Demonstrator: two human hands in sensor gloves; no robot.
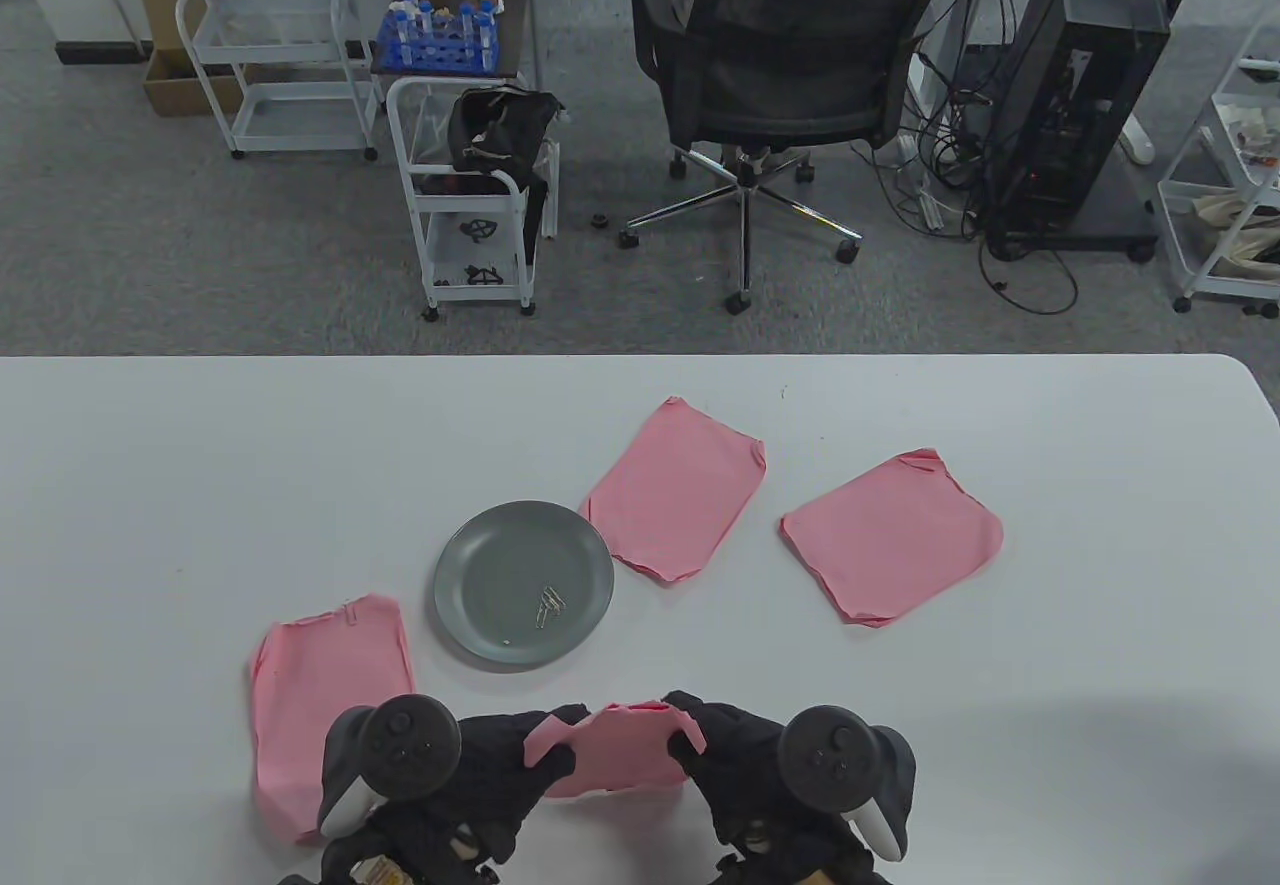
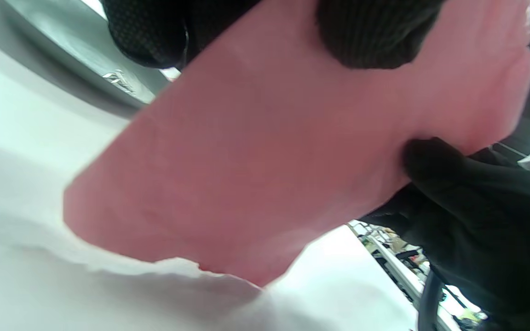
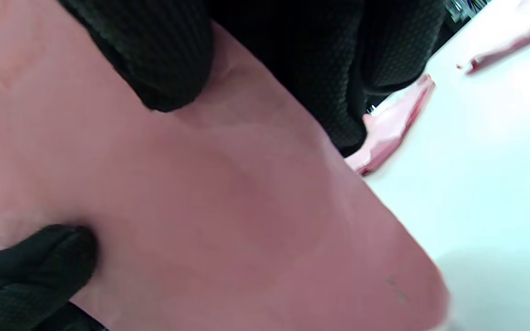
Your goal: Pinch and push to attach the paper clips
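Both hands hold one pink paper stack (image 1: 615, 750) at the table's near edge. My left hand (image 1: 540, 760) pinches its left edge and my right hand (image 1: 690, 740) pinches its right edge. The stack is lifted and tilted off the table, as the left wrist view (image 2: 256, 151) and the right wrist view (image 3: 228, 207) show. No clip shows on it. A grey plate (image 1: 480, 565) beyond the hands holds a few metal paper clips (image 1: 549, 605). A pink stack (image 1: 330, 695) with a clip (image 1: 350, 613) on its far edge lies to the left.
Two more pink paper stacks lie beyond the plate, one at centre (image 1: 675, 500) and one to the right (image 1: 890, 535). The white table (image 1: 200, 485) extends left and right. An office chair (image 1: 790, 75) and carts stand on the floor behind.
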